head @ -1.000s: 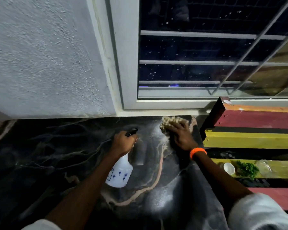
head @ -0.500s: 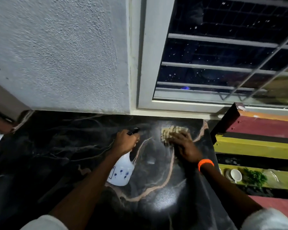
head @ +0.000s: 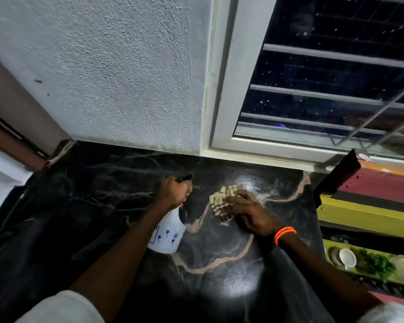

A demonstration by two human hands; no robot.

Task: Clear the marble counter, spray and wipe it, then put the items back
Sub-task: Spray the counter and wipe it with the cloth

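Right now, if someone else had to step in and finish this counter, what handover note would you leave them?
Left hand: closed around the neck of the white spray bottle, held over the marble counter.
Right hand: pressing the checked cloth flat on the counter near the window.
Done: the visible counter is cleared; a wet swirl shows beyond the cloth.
Left: wipe the remaining surface, then put the items back. A small white bowl and greens sit on the striped bench to the right.
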